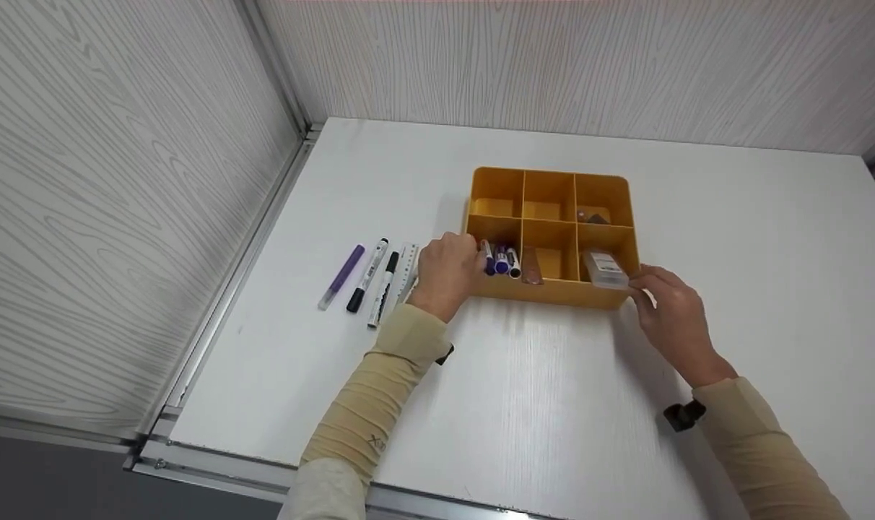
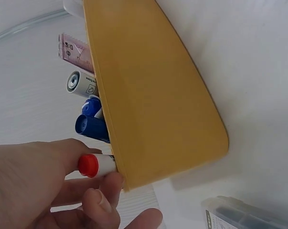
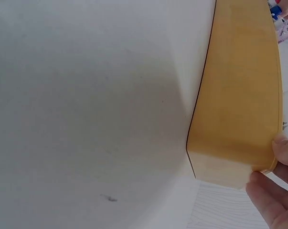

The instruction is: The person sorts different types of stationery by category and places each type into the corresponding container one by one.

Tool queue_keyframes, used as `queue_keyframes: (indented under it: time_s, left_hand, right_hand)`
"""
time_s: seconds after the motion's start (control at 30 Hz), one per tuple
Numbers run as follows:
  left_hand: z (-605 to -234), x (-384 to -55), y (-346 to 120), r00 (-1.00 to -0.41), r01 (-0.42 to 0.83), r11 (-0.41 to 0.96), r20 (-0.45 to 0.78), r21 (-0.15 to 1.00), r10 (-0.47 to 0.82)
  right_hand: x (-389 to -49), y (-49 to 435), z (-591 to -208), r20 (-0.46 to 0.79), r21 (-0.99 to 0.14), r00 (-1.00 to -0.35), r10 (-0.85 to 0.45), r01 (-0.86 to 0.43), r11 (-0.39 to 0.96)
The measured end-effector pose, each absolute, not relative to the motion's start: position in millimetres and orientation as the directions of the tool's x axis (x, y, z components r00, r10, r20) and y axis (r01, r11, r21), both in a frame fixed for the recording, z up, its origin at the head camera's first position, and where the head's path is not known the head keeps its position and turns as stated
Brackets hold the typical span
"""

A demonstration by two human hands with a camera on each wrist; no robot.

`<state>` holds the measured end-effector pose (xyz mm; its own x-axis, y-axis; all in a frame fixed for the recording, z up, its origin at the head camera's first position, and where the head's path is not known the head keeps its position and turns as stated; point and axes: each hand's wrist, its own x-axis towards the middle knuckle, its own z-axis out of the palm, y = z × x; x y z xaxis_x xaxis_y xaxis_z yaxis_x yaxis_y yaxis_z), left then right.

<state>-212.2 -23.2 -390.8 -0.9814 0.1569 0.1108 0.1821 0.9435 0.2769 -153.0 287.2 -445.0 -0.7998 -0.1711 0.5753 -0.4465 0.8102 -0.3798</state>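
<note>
A yellow six-compartment organizer box (image 1: 553, 291) stands on the white table. My left hand (image 1: 446, 273) is at its front left corner. In the left wrist view, thumb and fingers pinch a white marker with a red end (image 2: 97, 165) at the box rim. Beside it, several markers (image 1: 502, 261) lean in the front left compartment, their ends above the rim. A pinkish ruler (image 1: 531, 267) leans in the front middle compartment, and a clear plastic case (image 1: 605, 269) sits in the front right one. My right hand (image 1: 674, 318) grips the box's front right corner, thumb outside the rim.
Left of the box lie a purple marker (image 1: 342, 276), two black-and-white markers (image 1: 369, 274) and a white ruler (image 1: 406, 266), partly hidden by my left hand. Small dark pieces (image 1: 595, 218) sit in the back right compartment. Panels (image 1: 553, 65) border the table at the back and left.
</note>
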Motion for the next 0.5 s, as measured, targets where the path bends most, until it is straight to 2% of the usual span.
queue_keyframes:
  time_s: [0.3,0.5]
  left_hand:
    - [-394,-209,-35,-0.972,0.219,0.923,0.153,0.315,0.178]
    - [-391,-206,-55,-0.974,0.196,0.921,0.177,0.337,0.142]
  right_hand:
    - [-154,289,-445,0.604,-0.376,-0.772,-0.201,-0.497,0.782]
    - [-154,289,-444,0.604,-0.383,-0.772,-0.197,-0.498,0.778]
